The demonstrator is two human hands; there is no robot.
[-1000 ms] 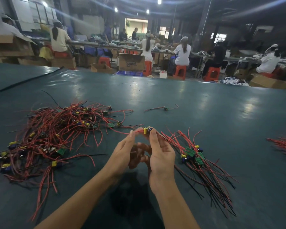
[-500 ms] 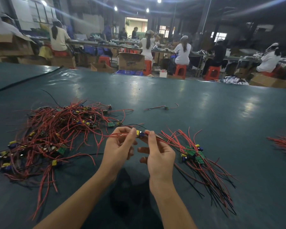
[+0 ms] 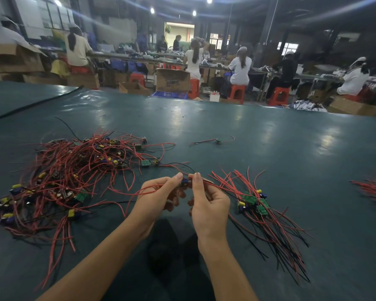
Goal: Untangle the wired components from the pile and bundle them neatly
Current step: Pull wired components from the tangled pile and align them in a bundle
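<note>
At the centre of the frame, just above the dark green table mat (image 3: 269,148), you hold one small blue component with red leads (image 3: 185,181) between both hands. Your left hand (image 3: 159,196) pinches it from the left with thumb and forefinger, and one red lead trails off leftward over the hand. Your right hand (image 3: 208,205) pinches the same piece from the right, the other fingers curled beneath. Whether the lower fingers grip further wire cannot be told.

Progress, as judged: early. To the lower right lies a loose sheaf of red and black wires with green boards (image 3: 258,209), roughly aligned but with no tie visible on it. At the left the large tangled pile of red-wired parts (image 3: 74,177) is far the greater share and looks unsorted. A black lead runs from your piece back toward that pile, so it may not be fully free. One stray wired part (image 3: 219,140) lies apart, above centre. More red wires (image 3: 373,190) show at the right edge, blurred.
</note>
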